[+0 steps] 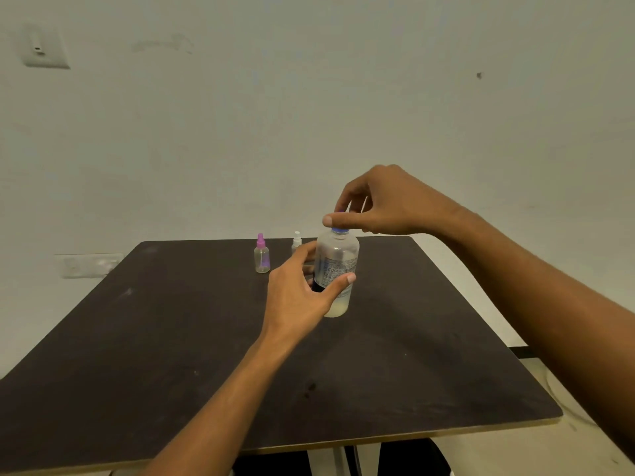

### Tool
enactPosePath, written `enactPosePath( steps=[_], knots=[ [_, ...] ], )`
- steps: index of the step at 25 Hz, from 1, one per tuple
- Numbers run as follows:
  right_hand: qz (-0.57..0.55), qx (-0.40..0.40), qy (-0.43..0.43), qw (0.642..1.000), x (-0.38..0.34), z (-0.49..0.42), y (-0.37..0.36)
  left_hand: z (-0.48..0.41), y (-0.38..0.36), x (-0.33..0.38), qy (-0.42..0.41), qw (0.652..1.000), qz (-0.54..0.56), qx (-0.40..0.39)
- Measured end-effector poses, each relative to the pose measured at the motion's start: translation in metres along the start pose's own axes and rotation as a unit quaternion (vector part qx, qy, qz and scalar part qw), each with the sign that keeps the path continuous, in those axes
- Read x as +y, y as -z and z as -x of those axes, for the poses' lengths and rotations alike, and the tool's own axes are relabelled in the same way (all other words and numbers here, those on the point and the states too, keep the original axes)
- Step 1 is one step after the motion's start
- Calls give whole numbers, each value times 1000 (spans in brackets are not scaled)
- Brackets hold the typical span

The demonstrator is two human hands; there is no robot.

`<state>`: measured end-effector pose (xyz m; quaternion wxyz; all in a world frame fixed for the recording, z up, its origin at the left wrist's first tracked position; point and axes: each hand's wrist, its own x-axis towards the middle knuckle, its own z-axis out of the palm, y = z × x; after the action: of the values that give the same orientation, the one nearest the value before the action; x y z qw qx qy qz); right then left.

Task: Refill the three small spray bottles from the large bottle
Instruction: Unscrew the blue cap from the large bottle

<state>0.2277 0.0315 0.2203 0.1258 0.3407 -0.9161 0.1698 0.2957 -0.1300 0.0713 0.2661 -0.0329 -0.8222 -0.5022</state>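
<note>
The large translucent bottle (338, 261) with a printed label stands upright on the dark table (171, 338), a little pale liquid at its bottom. My left hand (299, 293) wraps around its lower body. My right hand (381, 204) pinches its blue cap (340, 230) from above. Behind and to the left stands a small spray bottle with a purple top (262, 254). A second small spray bottle with a white top (296, 240) shows partly behind my left hand. A third small bottle is not visible.
The table stands against a pale wall (309, 97). A wall switch plate (44, 48) sits at the upper left and a socket plate (89, 265) low by the table's far left corner. The table's right edge borders a light floor (494, 304).
</note>
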Motion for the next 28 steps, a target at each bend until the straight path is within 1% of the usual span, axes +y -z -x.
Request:
enactPosePath(
  steps=[3, 6, 9, 11, 13, 15, 17, 19, 24, 26, 28],
  knots=[
    [20, -47, 20, 999, 0, -10, 4, 2, 0, -2, -1, 1000, 4, 3],
    [-2, -78, 34, 996, 2, -16, 8, -1, -1, -6, -3, 1000, 1, 5],
    [1, -144, 68, 987, 2, -17, 18, -2, -2, -7, 5, 1000, -3, 8],
    [5, -173, 84, 981, 1, -17, 19, -2, -4, -5, 3, 1000, 2, 9],
    [-10, -152, 74, 986, -2, -20, 16, -2, -4, -3, 3, 1000, 4, 10],
    [-19, -121, 36, 992, -3, -23, 12, -2, -5, -3, 3, 1000, 1, 9],
    [-2, -123, 6, 992, -2, -26, 11, -2, -6, -3, 0, 1000, -4, 10],
    [13, -142, 12, 990, -3, -26, 13, -3, -6, -5, -3, 1000, -7, 11],
    [34, -199, 84, 976, -6, -26, 19, -3, -7, -7, -5, 1000, -10, 9],
    [12, -177, 69, 982, -6, -27, 17, -4, -8, -8, -4, 1000, -8, 8],
    [-8, -139, 24, 990, -5, -28, 14, -4, -9, -8, -5, 1000, -8, 3]
  ],
)
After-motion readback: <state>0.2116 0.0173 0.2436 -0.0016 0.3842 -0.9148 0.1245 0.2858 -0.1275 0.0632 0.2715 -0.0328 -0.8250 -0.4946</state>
